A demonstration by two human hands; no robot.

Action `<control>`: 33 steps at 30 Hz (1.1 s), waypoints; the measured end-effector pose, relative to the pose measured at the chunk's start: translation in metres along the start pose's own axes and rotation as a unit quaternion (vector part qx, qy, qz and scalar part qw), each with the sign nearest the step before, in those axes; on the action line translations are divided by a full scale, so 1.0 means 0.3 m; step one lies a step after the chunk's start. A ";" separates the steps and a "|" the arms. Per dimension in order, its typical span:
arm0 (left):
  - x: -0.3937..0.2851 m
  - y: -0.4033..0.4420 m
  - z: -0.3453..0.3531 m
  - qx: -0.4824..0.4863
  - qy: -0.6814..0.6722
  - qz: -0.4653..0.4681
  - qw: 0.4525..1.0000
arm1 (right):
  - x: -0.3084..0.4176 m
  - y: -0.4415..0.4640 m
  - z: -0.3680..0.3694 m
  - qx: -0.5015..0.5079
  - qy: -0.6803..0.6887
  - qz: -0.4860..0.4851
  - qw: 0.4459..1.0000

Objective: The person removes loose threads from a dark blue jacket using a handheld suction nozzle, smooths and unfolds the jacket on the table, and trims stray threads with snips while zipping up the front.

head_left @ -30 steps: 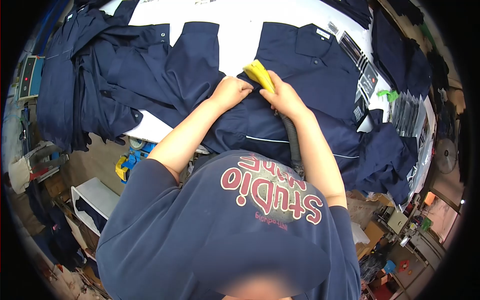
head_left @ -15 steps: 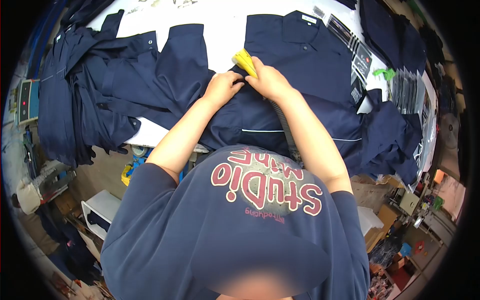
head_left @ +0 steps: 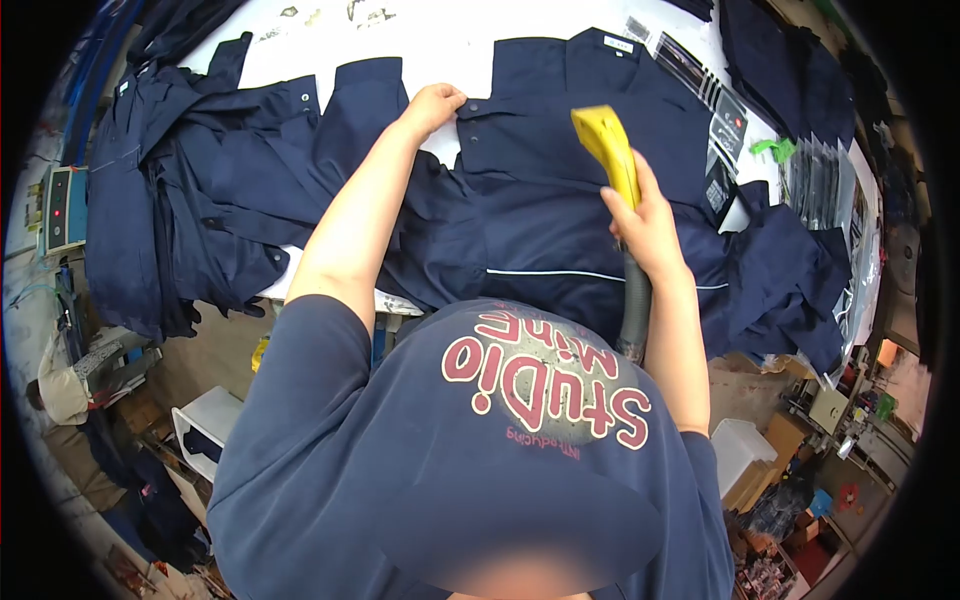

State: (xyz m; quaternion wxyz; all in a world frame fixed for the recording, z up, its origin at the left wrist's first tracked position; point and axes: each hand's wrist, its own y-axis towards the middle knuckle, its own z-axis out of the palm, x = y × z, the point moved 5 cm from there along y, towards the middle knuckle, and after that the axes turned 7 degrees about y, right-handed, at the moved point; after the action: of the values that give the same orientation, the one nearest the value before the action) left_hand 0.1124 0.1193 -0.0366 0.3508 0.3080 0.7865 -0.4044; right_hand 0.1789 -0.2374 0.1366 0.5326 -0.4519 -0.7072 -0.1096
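My left hand (head_left: 436, 108) pinches the cuff corner of a dark navy sleeve (head_left: 530, 125), with snap buttons beside the fingers. The sleeve lies across a navy garment (head_left: 590, 215) with a thin white piping line. A yellow nozzle (head_left: 608, 150) on a grey ribbed hose (head_left: 634, 300) is in my right hand (head_left: 648, 220), whose fingers wrap round it. The nozzle is over the garment, right of the sleeve cuff. A collar with a white label (head_left: 618, 44) shows at the garment's top.
More navy garments (head_left: 200, 170) are heaped at the left of the white table (head_left: 440, 30). Plastic-wrapped packs (head_left: 815, 190) and a green scrap (head_left: 774, 150) lie at the right. A control box (head_left: 66, 208) stands far left.
My left hand has moved up and left, drawing out the cuff. My right hand has moved right and slightly down with the yellow nozzle, away from my left hand.
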 end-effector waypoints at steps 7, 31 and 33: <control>-0.056 -0.053 -0.006 0.037 0.078 0.134 0.987 | -0.208 -0.128 0.036 0.060 -0.037 -0.033 0.997; -0.204 -0.216 0.109 0.049 -0.142 -0.046 0.988 | -0.041 -0.128 0.209 -0.046 -0.105 -0.274 0.955; -0.176 -0.199 0.098 0.050 -0.128 -0.055 0.989 | -0.046 -0.120 0.143 -0.095 -0.061 -0.269 0.956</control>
State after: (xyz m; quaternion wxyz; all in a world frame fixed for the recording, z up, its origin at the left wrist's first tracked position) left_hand 0.1053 0.0550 0.0181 0.4102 0.2265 0.7297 -0.4980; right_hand 0.1239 -0.2377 0.1190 0.3939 -0.2990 -0.8201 -0.2880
